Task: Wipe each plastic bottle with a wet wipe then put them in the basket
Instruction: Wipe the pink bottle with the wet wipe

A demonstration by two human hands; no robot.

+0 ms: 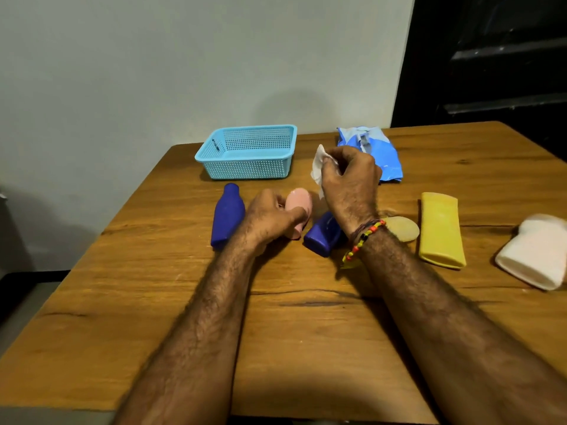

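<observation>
Both hands are busy: the left hand (270, 217) grips the pink bottle (299, 207) just above the bench (153, 302), while the right hand (349, 179) pinches a white wet wipe (317, 167) raised beside it, probably ready for wiping. Two blue bottles (227, 214) flank the pink one (the nearer partly hidden by the right wrist), and a yellow bottle (440, 230) and a white bottle (535, 253) lie toward the right edge. Holding nothing yet, the blue basket (247, 173) waits by the far edge, the wipes packet (382, 151) beside it.
</observation>
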